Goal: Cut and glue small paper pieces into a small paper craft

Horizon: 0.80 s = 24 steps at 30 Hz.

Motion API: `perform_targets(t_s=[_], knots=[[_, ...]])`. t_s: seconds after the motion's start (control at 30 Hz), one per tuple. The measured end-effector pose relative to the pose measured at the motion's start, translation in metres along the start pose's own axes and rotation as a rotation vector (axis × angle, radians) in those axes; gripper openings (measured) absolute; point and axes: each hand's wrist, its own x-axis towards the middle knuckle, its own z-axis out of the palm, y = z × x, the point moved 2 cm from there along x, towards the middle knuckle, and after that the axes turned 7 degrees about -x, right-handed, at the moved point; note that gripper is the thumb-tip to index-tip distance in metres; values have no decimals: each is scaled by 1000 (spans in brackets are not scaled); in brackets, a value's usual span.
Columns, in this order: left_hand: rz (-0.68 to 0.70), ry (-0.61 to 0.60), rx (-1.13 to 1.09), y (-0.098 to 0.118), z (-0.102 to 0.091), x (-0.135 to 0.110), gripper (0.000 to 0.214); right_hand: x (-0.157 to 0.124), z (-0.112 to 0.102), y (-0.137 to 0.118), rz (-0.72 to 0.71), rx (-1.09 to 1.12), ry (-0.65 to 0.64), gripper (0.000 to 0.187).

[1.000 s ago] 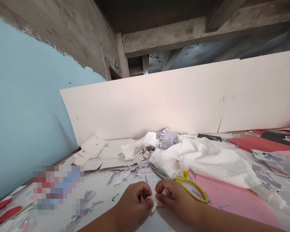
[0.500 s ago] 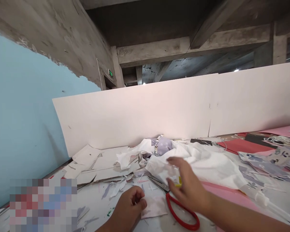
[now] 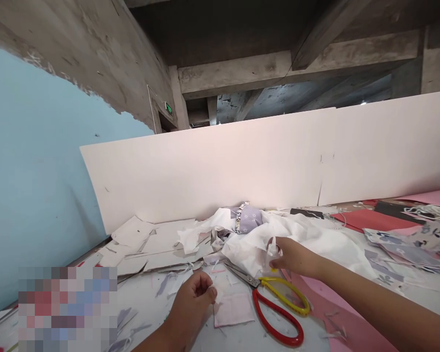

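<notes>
My left hand [image 3: 192,300] rests on the table with its fingers curled, its fingertips at the left edge of a small pale pink square patch [image 3: 233,310]. My right hand [image 3: 292,256] reaches forward over the white cloth heap [image 3: 315,244] and is closed round a small clear glue bottle [image 3: 272,252] with a white nozzle and a yellow band. Scissors with one red and one yellow handle loop [image 3: 278,305] lie just right of the patch, blades pointing away to the left.
A tall white board [image 3: 260,166] stands along the back of the table. Grey card pieces [image 3: 150,244] and paper scraps litter the left. Pink and red sheets [image 3: 370,220], printed fabric pieces [image 3: 407,244] and a lilac cloth [image 3: 250,217] lie to the right and behind.
Both hands held the small patch together; the right hand let go, reached to the cloth heap and closed on the glue bottle. The left hand stayed by the patch.
</notes>
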Motion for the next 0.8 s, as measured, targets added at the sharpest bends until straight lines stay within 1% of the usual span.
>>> perform_targets(t_s=[0.1, 0.17, 0.2, 0.27, 0.3, 0.37, 0.4, 0.47, 0.53, 0.7, 0.8], knots=[[28, 8, 21, 4, -2, -1, 16, -1, 4, -12, -40, 128, -96, 13], [16, 13, -6, 4, -3, -1, 15, -5, 11, -21, -59, 253, -149, 14], [5, 17, -32, 3, -3, -1, 16, -8, 16, -26, -64, 331, -183, 15], [-13, 17, -84, 1, -4, 0, 17, -17, 28, -36, -60, 604, -290, 21], [-16, 9, -107, 0, -4, 1, 17, -22, 34, -40, -61, 693, -322, 25], [-14, -27, -145, -2, -4, 2, 18, -29, 44, -44, -41, 827, -290, 32], [-12, -52, -162, -4, -4, 3, 18, -32, 48, -44, -28, 863, -264, 32], [-20, -102, -185, -5, -3, 2, 21, -35, 56, -42, -7, 909, -227, 27], [-46, -143, -172, -6, -1, 0, 22, -34, 61, -37, 35, 973, -216, 25], [-87, -193, -17, -1, 3, -7, 17, -32, 68, -30, 246, 1222, -204, 42], [-81, -225, 79, 3, 5, -9, 12, -30, 71, -30, 262, 1276, -245, 45]])
